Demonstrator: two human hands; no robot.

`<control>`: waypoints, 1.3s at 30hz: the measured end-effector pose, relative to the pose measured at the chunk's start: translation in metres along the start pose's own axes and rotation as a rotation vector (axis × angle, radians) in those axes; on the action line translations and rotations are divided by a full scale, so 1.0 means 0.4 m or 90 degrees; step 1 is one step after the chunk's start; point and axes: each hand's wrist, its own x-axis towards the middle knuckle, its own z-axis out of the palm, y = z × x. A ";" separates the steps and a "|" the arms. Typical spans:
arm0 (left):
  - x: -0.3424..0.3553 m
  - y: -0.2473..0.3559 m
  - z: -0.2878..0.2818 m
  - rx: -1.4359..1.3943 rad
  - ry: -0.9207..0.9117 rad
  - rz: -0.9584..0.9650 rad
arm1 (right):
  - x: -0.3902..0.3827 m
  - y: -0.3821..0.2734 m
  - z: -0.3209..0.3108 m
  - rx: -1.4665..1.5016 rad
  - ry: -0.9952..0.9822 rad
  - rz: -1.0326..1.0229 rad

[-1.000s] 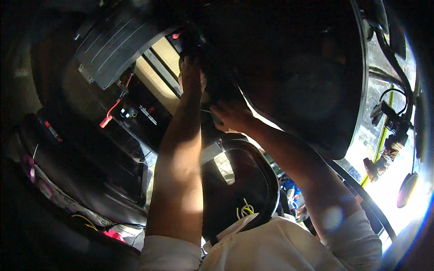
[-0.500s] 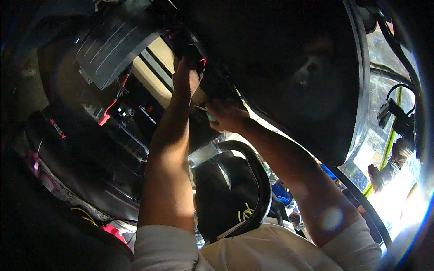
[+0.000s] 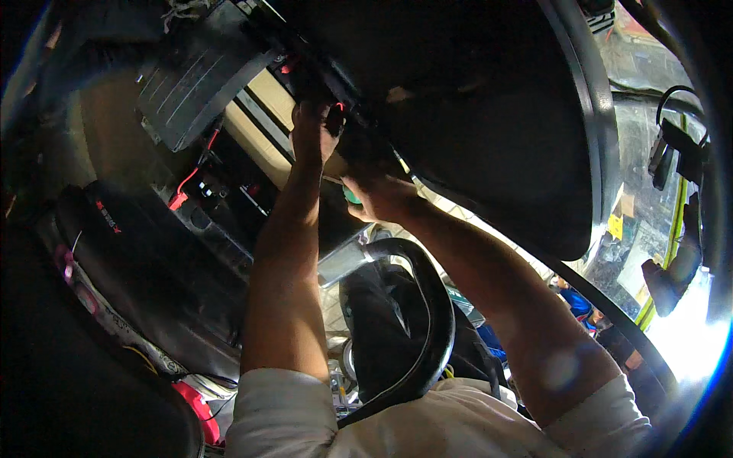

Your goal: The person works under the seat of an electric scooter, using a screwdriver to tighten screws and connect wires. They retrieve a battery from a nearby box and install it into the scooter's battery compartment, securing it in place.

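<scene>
Both my arms reach forward into a dim, cramped space. My left hand (image 3: 313, 136) is closed by the dark edge of a large black panel (image 3: 473, 137). A short loop of red wire (image 3: 340, 107) shows at its fingertips; what the fingers hold is too dark to make out. Just nearer and to the right, my right hand (image 3: 378, 197) is closed round a tool with a green handle (image 3: 352, 196), which looks like a screwdriver. Its thin shaft points left, toward my left wrist. Behind my left hand lies a tan surface with dark stripes (image 3: 272, 93).
A dark ribbed box (image 3: 202, 80) stands at the upper left. Beneath it hangs a red wire with a red connector (image 3: 178, 201). A curved black bar (image 3: 437, 320) crosses below my right forearm. A black padded cover (image 3: 145, 259) lies left, a red object (image 3: 196, 408) lower left.
The whole view has shifted slightly, showing more at the right edge. Both hands stay at nearly the same spot; my right hand keeps the green-handled tool.
</scene>
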 end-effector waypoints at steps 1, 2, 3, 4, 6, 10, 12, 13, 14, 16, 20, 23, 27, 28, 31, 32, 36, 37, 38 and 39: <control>0.002 -0.002 0.009 -0.019 -0.029 -0.032 | 0.000 0.001 -0.003 -0.008 -0.016 -0.001; 0.002 -0.003 0.017 0.025 -0.002 -0.002 | -0.002 0.001 -0.007 -0.024 -0.015 0.002; 0.003 -0.005 0.022 0.061 -0.007 0.004 | -0.002 -0.003 -0.007 0.001 0.027 -0.019; 0.000 -0.006 0.026 0.107 -0.022 -0.006 | -0.008 -0.006 -0.009 0.003 0.043 -0.015; -0.001 -0.011 0.025 -0.481 -0.012 -0.103 | -0.014 -0.012 -0.009 -0.006 0.016 0.048; 0.004 -0.036 -0.003 -0.217 0.017 0.018 | -0.010 -0.010 -0.007 -0.060 0.043 -0.005; 0.009 -0.054 -0.014 -0.196 -0.064 -0.135 | -0.005 -0.004 -0.004 0.028 -0.030 0.037; 0.007 -0.056 -0.011 -0.260 -0.014 -0.118 | -0.003 -0.001 -0.003 0.034 -0.016 0.015; 0.013 -0.064 -0.011 -0.217 -0.023 -0.110 | -0.004 0.001 -0.003 0.004 0.011 -0.004; 0.020 -0.068 -0.002 -0.131 -0.071 -0.115 | -0.006 0.004 -0.003 -0.058 0.040 -0.029; 0.015 -0.057 0.008 -0.084 0.019 -0.038 | -0.012 0.004 -0.001 -0.002 0.036 -0.013; 0.006 -0.046 0.004 0.032 -0.011 -0.029 | -0.011 0.006 0.007 0.001 0.044 -0.009; 0.041 -0.085 0.013 0.067 -0.169 -0.033 | -0.010 0.006 0.021 -0.013 0.048 0.009; 0.069 -0.107 0.024 -0.142 -0.186 -0.147 | -0.009 0.003 0.024 -0.015 0.035 0.041; 0.139 -0.177 0.071 -0.129 -0.211 -0.102 | -0.012 0.000 0.018 -0.051 0.063 0.001; 0.159 -0.195 0.090 -0.290 -0.132 -0.083 | -0.011 0.002 0.012 -0.074 0.128 -0.034; 0.200 -0.217 0.115 0.001 -0.372 -0.161 | -0.007 -0.007 -0.004 -0.020 0.046 0.011; 0.204 -0.209 0.109 0.075 -0.429 -0.179 | -0.006 -0.008 -0.007 -0.026 0.028 0.023; 0.200 -0.195 0.098 0.159 -0.448 -0.121 | -0.004 -0.008 -0.010 -0.037 0.021 0.020; 0.192 -0.179 0.083 0.263 -0.430 0.030 | -0.003 -0.008 -0.011 -0.049 0.015 0.015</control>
